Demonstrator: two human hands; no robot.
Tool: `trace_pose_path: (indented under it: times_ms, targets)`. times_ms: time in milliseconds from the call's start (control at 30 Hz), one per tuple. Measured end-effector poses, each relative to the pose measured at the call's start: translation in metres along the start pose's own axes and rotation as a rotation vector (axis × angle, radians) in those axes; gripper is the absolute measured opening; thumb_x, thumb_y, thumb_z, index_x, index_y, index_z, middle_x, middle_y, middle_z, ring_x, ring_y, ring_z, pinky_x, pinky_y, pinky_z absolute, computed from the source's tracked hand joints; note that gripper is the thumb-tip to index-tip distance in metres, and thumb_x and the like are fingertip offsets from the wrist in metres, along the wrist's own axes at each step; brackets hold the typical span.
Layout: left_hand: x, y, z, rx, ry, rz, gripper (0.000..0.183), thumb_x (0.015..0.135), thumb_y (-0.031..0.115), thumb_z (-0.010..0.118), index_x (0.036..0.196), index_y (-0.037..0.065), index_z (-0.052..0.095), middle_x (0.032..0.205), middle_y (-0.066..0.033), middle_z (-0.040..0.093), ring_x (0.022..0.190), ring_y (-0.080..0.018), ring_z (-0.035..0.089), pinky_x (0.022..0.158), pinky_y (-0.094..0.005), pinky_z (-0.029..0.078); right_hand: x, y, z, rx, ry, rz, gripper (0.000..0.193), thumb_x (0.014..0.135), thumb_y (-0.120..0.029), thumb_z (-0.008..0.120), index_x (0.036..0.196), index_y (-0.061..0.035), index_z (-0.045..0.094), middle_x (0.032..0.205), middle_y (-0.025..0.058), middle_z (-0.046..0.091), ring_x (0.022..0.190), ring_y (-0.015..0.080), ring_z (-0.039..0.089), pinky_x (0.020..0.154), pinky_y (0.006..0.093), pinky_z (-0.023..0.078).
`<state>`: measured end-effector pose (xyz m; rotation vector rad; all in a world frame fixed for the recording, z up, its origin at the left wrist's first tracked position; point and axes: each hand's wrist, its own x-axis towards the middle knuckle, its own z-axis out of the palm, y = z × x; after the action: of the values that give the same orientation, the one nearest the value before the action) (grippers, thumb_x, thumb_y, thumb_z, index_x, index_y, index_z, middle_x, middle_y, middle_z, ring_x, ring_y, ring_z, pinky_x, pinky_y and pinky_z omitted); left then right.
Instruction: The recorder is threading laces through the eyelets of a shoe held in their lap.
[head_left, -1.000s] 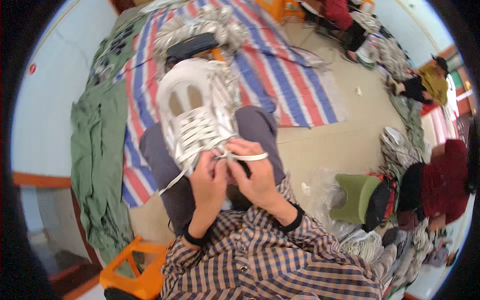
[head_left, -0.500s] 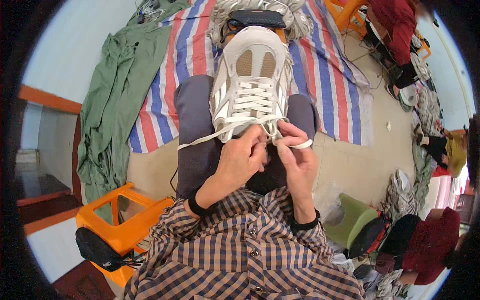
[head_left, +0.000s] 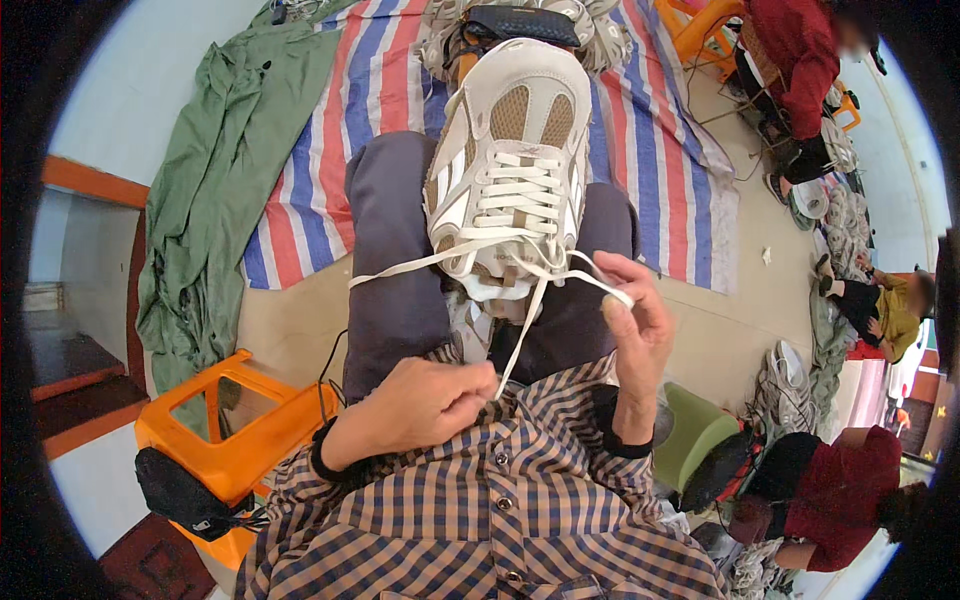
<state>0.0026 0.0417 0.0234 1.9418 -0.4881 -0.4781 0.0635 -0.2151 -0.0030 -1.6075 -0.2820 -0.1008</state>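
A white and beige lace-up sneaker point(head_left: 525, 85) rests between my knees, toe pointing away. Criss-crossed white shoelaces point(head_left: 518, 208) run down its tongue. My left hand point(head_left: 415, 408) is closed in front of my shirt, pinching a lace strand that stretches taut from the collar. To the right of the heel, my right hand point(head_left: 640, 335) pinches a loop of lace between thumb and fingers. Another loose lace end trails left across my left thigh point(head_left: 395, 215).
Striped red, white and blue sheeting point(head_left: 325, 150) lies on the floor ahead, with more shoes point(head_left: 605, 45) piled beyond the sneaker. An orange stool point(head_left: 200, 440) stands left, a green stool point(head_left: 695, 440) right. Several people sit at the right, one in a red top point(head_left: 805, 65).
My left hand has pulled a lace strand back toward my body. My right hand has moved right and slightly outward with its lace. The shoe has tilted a little.
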Motion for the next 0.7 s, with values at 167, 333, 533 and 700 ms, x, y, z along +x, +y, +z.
trace_pose_path:
  times_ms: [167,333,533,700]
  targets:
    - [-0.008,0.019,-0.015,-0.082,-0.107,0.092,0.010,0.082,0.004,0.060,0.090,0.008,0.055,0.081,-0.0107,0.061,0.068,-0.0291,0.059,0.060,-0.0360,0.048,0.001,-0.001,-0.002,0.059,0.099,0.041,0.008,0.089,-0.006,0.065,0.089,0.0015,0.060,0.122,0.0181,0.060,0.108,0.0230,0.059,0.097,0.0363,0.044]
    - [0.014,0.031,-0.019,0.042,0.296,0.393,0.018,0.075,-0.001,0.062,0.089,0.007,0.055,0.111,-0.0121,0.063,0.103,-0.0319,0.060,0.082,-0.0381,0.049,0.003,-0.002,0.002,-0.081,0.105,0.042,0.008,0.087,-0.003,0.066,0.090,0.0020,0.061,0.119,0.0162,0.062,0.106,0.0205,0.060,0.096,0.0339,0.045]
    - [0.010,0.016,-0.023,-0.287,0.015,0.363,0.016,0.072,-0.005,0.055,0.084,0.004,0.051,0.104,-0.0133,0.064,0.114,-0.0349,0.057,0.093,-0.0448,0.045,0.004,-0.001,0.001,-0.178,0.137,0.009,0.007,0.086,-0.002,0.066,0.091,0.0006,0.062,0.117,0.0143,0.063,0.104,0.0205,0.060,0.094,0.0329,0.045]
    - [-0.003,-0.017,-0.019,-0.248,-0.003,0.220,0.010,0.074,-0.001,0.053,0.083,0.003,0.051,0.095,-0.0124,0.063,0.102,-0.0328,0.060,0.091,-0.0417,0.046,0.008,-0.002,0.006,-0.314,0.170,-0.018,0.011,0.085,-0.001,0.067,0.094,0.0001,0.063,0.114,0.0129,0.064,0.105,0.0208,0.061,0.093,0.0321,0.045]
